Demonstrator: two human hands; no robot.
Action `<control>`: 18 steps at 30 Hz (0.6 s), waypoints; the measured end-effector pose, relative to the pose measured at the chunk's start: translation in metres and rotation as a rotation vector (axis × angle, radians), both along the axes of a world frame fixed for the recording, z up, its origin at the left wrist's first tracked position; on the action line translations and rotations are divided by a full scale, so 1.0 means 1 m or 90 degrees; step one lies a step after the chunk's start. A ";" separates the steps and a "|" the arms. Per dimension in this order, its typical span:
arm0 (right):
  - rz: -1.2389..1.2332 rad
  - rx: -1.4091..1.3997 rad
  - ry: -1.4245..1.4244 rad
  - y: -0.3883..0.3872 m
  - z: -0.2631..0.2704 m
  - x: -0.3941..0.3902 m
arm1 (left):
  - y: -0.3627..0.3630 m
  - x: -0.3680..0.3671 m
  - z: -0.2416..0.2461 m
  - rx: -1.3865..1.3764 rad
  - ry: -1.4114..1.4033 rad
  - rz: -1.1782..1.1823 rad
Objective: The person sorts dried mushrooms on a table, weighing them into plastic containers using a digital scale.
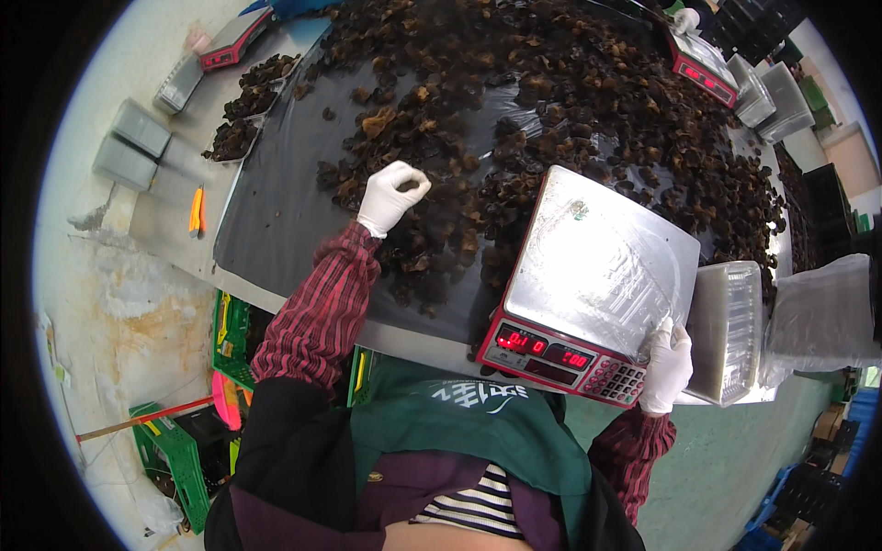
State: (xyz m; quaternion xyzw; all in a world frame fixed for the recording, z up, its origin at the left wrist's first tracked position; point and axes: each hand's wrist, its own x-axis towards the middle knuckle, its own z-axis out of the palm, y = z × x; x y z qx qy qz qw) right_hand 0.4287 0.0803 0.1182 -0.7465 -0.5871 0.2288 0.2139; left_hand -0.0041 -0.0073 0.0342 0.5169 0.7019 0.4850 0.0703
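My left hand (pixel 394 198), in a white glove, is over a heap of dark brown wood ear mushrooms (pixel 441 227). Its thumb and forefinger meet in a ring, and I see nothing held in it. At the right, my gloved right hand (pixel 667 372) touches the front right corner of a red digital scale (pixel 537 365). Whether its fingertips pinch anything I cannot tell. The scale's bare metal pan (pixel 599 255) reflects the light, and its display is lit red. Right beside the scale stands a stack of clear plastic trays (pixel 727 334).
Dark plastic sheeting (pixel 275 200) covers the table under the mushrooms. Filled trays (pixel 234 140), an orange utility knife (pixel 197 212) and empty trays (pixel 125 162) lie left. Other scales (pixel 238 38) (pixel 703 69) stand farther off. A gloved hand (pixel 685 21) is at the far right. Green crates (pixel 169 461) stand below.
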 end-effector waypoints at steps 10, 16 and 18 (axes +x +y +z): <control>0.082 -0.005 0.021 0.008 -0.020 -0.033 | 0.070 0.158 0.088 0.072 0.355 -0.448; 0.152 0.104 -0.039 0.015 -0.019 -0.043 | 0.073 0.183 0.091 -0.012 0.416 -0.515; 0.162 0.121 -0.033 0.016 -0.018 -0.045 | 0.066 0.174 0.092 0.065 0.364 -0.511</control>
